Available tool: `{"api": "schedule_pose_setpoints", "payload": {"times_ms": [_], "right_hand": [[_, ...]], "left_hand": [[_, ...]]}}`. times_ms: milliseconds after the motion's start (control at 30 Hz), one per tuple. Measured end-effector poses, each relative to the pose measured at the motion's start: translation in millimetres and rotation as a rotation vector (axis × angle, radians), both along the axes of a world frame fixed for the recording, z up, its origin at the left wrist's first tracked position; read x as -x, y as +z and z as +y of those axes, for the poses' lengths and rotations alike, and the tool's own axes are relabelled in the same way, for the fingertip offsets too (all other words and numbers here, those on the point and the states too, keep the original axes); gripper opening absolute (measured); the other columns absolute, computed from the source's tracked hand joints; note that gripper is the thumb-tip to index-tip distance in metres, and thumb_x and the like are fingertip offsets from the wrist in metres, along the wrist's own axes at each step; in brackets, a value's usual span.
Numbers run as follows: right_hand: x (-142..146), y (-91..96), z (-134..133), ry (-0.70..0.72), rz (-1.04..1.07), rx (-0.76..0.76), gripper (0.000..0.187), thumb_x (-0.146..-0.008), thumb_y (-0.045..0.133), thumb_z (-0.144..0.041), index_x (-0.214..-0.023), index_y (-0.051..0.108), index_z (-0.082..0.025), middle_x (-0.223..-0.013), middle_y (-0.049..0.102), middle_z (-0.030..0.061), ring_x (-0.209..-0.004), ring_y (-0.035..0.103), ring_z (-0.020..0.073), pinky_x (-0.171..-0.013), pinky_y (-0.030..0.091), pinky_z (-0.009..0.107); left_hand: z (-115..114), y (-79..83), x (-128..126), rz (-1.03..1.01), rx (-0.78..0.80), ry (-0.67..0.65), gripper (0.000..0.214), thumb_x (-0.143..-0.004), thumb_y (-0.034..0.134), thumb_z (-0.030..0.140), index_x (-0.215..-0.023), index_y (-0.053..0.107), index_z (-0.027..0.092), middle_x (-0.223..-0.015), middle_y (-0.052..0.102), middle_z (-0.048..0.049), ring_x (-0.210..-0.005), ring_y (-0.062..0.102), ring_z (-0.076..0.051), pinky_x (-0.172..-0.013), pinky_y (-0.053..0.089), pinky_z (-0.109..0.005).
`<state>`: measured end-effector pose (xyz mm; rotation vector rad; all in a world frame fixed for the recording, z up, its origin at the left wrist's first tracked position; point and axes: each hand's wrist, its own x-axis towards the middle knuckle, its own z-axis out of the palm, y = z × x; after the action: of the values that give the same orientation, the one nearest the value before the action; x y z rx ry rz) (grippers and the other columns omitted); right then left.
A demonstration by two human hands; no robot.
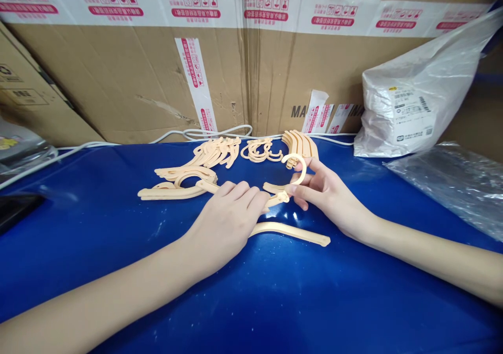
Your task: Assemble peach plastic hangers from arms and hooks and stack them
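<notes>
My left hand (230, 215) is closed over the middle of a cream plastic hanger body (293, 232) that lies on the blue table cover (275, 301). My right hand (326, 191) pinches a cream plastic hook (297, 161), held upright at the hanger's centre joint. Both hands meet there, fingertips almost touching. Behind them lie several loose hanger arms (176, 183), a bunch of hooks (259, 149) and a stack of curved arms (301, 143).
A taped cardboard box wall (243, 60) closes off the back. A white plastic bag with a label (408, 110) and a clear plastic bag (456, 181) sit at the right. White cables (118, 143) run along the back edge. A dark object (15, 207) lies at the left.
</notes>
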<state>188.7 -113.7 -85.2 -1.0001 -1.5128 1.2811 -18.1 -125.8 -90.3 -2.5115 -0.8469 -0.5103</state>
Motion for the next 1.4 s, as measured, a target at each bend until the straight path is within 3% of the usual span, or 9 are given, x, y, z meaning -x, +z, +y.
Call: {"api": "schedule_pose_setpoints", "payload": {"times_ms": [467,1000,1100,1233,1400], "right_hand": [[0.4,-4.8,0.5,-0.026,0.023,-0.034,0.051,-0.076,0.070,-0.024,-0.114,0.037,-0.027,-0.072,0.057,-0.0074,-0.046,0.047,0.0065,-0.044,0.039,0.023],[5.0,-4.2,-2.0,-0.041,-0.029,0.016,0.050,-0.077,0.067,-0.023,-0.116,0.036,-0.025,-0.077,0.058,-0.0049,-0.041,0.043,0.0040,-0.037,0.032,0.020],[5.0,-5.3,-1.7,-0.027,-0.031,0.014,0.050,-0.078,0.066,-0.023,-0.118,0.035,-0.025,-0.077,0.058,-0.0047,-0.042,0.043,0.0040,-0.038,0.033,0.020],[3.6,-5.8,-0.8,-0.005,-0.037,-0.004,0.048,-0.080,0.065,-0.022,-0.119,0.038,-0.023,-0.070,0.056,-0.0065,-0.043,0.043,0.0047,-0.040,0.033,0.020],[1.6,-6.6,1.1,0.018,-0.038,-0.001,0.052,-0.079,0.067,-0.023,-0.122,0.039,-0.022,-0.066,0.056,-0.0071,-0.045,0.044,0.0057,-0.044,0.034,0.021]], "left_hand": [[0.4,0.6,-2.1,0.078,-0.035,0.018,0.032,-0.094,0.029,0.007,-0.085,0.059,0.013,-0.068,0.057,-0.0046,-0.064,0.052,-0.021,-0.061,0.037,-0.033],[-2.1,-2.3,-1.6,0.101,-0.023,0.040,0.024,-0.091,0.036,0.008,-0.087,0.060,0.011,-0.067,0.059,-0.0053,-0.061,0.055,-0.022,-0.060,0.036,-0.033],[-3.0,-3.2,-2.9,0.083,-0.035,0.055,0.023,-0.092,0.040,0.010,-0.102,0.060,0.006,-0.073,0.063,-0.0069,-0.064,0.058,-0.022,-0.061,0.036,-0.033],[-4.8,-1.8,-4.1,0.105,-0.024,0.075,0.040,-0.089,0.042,0.008,-0.129,0.049,0.003,-0.078,0.065,-0.0066,-0.066,0.059,-0.023,-0.061,0.035,-0.033],[-4.8,1.6,-2.6,0.163,0.012,0.070,0.047,-0.086,0.035,0.003,-0.130,0.050,0.007,-0.076,0.064,-0.0052,-0.066,0.058,-0.023,-0.061,0.033,-0.033]]}}
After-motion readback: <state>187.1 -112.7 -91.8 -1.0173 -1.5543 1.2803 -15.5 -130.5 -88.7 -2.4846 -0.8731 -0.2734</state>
